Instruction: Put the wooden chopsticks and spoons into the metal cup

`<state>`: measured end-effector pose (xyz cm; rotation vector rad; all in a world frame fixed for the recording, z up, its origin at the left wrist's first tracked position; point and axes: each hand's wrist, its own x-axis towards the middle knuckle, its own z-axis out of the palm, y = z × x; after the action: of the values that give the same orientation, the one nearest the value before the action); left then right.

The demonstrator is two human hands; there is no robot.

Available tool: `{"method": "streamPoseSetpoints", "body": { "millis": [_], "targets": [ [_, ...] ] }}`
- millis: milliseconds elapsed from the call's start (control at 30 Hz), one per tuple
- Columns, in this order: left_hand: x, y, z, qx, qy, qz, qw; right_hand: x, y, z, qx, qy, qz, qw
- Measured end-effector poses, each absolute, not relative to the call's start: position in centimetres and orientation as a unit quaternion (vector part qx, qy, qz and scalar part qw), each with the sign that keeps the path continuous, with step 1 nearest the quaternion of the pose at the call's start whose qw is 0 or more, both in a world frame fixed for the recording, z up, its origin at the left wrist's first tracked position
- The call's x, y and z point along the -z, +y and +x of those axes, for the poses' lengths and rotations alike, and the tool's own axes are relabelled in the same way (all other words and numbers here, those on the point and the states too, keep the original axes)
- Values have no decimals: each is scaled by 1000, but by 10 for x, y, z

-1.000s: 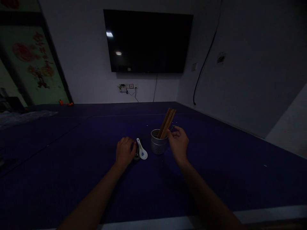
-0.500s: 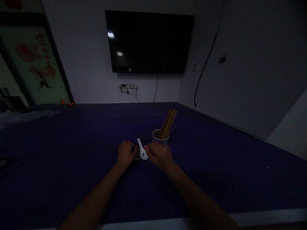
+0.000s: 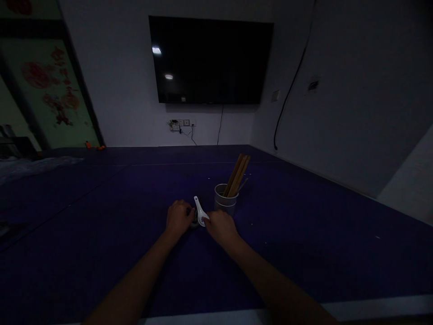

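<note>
Spoon (image 3: 200, 214) edge at right grip (image 3: 221, 228), left grip (image 3: 178, 217) narrowly apart, closures and holds unclear

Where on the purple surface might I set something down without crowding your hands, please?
Probably between the cup and right-hand wall, bar pale specks, or between the left hand and crumpled plastic. It is crowded around the spoon, between left hand and right hand, with the cup just behind.

We locate the spoon (image 3: 200, 210) between our left hand (image 3: 179, 218) and right hand (image 3: 222, 229); sticks (image 3: 237, 176) rest in the cup (image 3: 221, 203) behind the right hand.
</note>
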<state>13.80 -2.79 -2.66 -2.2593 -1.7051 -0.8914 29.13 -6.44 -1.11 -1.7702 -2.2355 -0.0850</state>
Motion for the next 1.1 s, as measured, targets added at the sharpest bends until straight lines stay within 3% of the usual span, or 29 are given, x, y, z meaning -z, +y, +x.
{"method": "streamPoseSetpoints", "body": {
  "millis": [200, 600, 900, 1100],
  "targets": [
    [21, -29, 140, 245, -612, -751, 45, 13, -64, 289, -4, -750, -649, 125],
    [23, -29, 140, 251, -604, -755, 50, 15, -61, 284, -13, -711, -688, 145],
    [23, -29, 139, 283, -587, -757, 46, 23, -55, 285, -31, -713, -666, 216],
    [20, -29, 141, 408, -522, -749, 1, 18, -57, 286, -27, -712, -632, 304]
  ]
}}
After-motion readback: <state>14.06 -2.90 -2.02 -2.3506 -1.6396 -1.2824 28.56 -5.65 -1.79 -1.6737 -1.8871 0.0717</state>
